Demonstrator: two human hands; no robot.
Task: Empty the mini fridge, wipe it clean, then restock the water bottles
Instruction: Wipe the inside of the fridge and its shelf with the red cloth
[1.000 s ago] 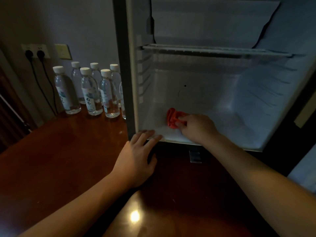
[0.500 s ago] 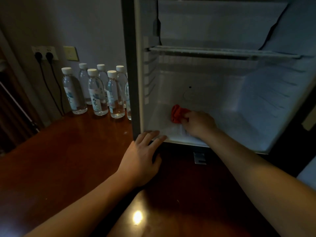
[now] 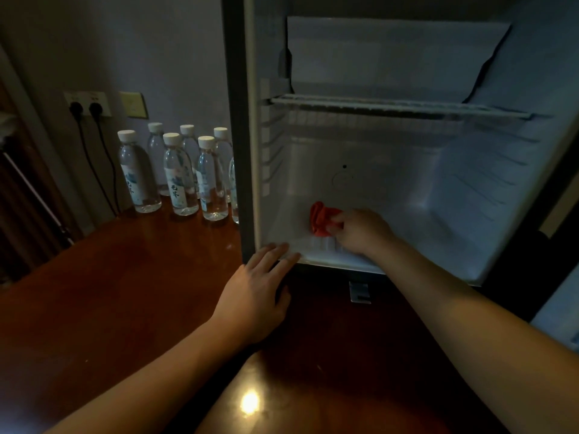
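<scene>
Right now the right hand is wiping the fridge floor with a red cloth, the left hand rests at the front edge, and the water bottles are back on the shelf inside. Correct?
Not quite. The head view shows the water bottles standing on the wooden table, left of the fridge; the shelf is bare. The right hand, red cloth and left hand are as described.

Dim room: grey wall (image 3: 156,42), glossy wooden tabletop (image 3: 109,292) (lamp glare (image 3: 249,402)).

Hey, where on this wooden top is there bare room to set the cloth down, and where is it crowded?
Bare: the wooden top left of the left hand, in front of the water bottles. Crowded: the back strip where bottles cluster against the fridge beside the plugged cords. The right hand holds the red cloth.
</scene>
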